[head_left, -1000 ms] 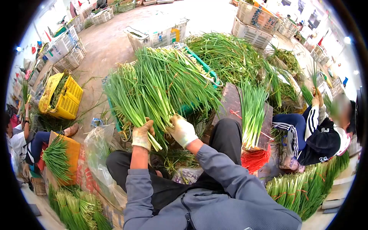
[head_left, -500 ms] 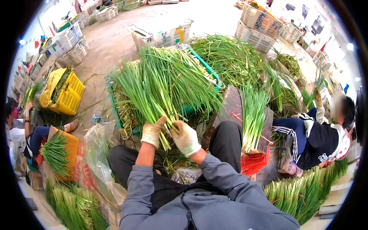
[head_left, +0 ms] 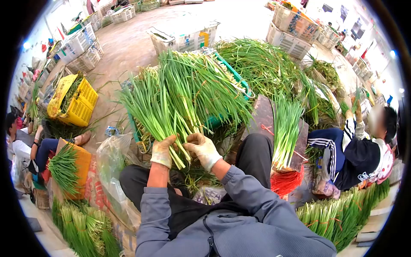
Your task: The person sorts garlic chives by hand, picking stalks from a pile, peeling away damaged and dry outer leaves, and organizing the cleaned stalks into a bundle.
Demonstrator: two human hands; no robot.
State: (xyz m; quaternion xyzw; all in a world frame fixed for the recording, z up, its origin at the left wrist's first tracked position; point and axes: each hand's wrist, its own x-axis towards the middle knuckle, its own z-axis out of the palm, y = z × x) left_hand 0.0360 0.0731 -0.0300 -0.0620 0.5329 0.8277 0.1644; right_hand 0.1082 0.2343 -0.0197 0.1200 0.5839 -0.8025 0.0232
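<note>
My left hand [head_left: 163,151], in a pale work glove, is closed around the lower stems of a bunch of chives [head_left: 154,111]. Their long green leaves fan away over the heap behind. My gloved right hand [head_left: 204,150] is just beside it, thumb and fingers bent together at a pale stalk on the bunch's right side. The fingertips partly hide what they pinch. Under the leaves is a teal crate [head_left: 233,70] piled with more chives. To the right, a sorted bundle of chives [head_left: 286,132] lies on a dark board [head_left: 262,112], with red ties [head_left: 287,182] at its front edge.
Tied bundles stand at lower right [head_left: 329,216] and lower left [head_left: 83,227]. A yellow crate [head_left: 81,103] and a plastic bag [head_left: 112,160] are on the left. Loose greens [head_left: 261,64] heap beyond the crate. Co-workers sit at right [head_left: 364,154] and far left [head_left: 25,147].
My left hand has shifted a little left with the bunch, widening the space between my hands. My right hand has risen slightly, its fingers more bent.
</note>
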